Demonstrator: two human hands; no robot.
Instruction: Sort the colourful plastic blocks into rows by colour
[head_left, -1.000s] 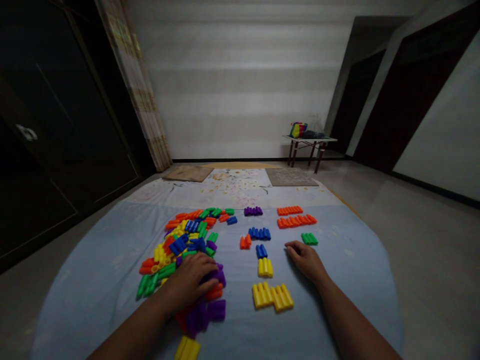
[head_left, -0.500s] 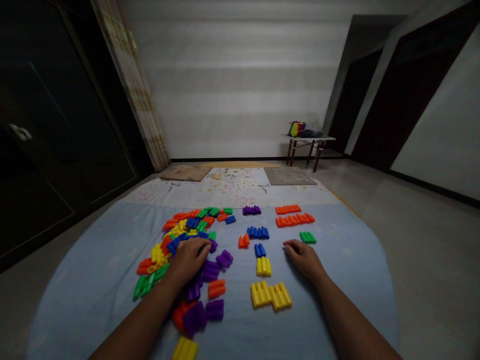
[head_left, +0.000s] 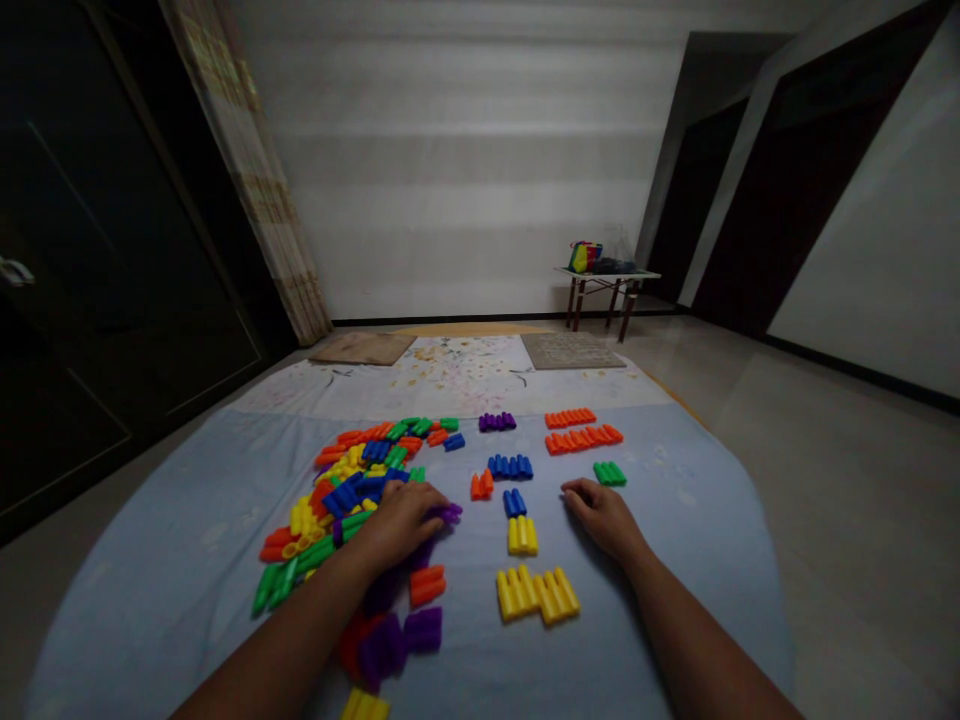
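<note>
My left hand point(head_left: 409, 515) is over the right side of a mixed heap of coloured plastic tube pieces, its fingertips at a purple piece point(head_left: 451, 513); the fingers are curled, and the hold is partly hidden. My right hand point(head_left: 596, 505) rests on the blue cloth point(head_left: 660, 580) with curled fingers, below a green piece point(head_left: 610, 474). Between the hands lie blue pieces point(head_left: 511, 467), a small orange piece point(head_left: 482, 486) and yellow pieces point(head_left: 523, 536). Two more yellow pieces point(head_left: 538, 595) sit nearer to me.
Orange rows point(head_left: 583, 439) and a purple row point(head_left: 497, 422) lie farther back. Two flat boards, one brown point(head_left: 363, 348) and one grey point(head_left: 573, 351), are at the table's far edge. A small side table point(head_left: 607, 274) with a colourful bag stands by the wall.
My left hand has moved right, from over the heap to the purple piece. The whole view has shifted slightly. My right hand stays by the green piece.
</note>
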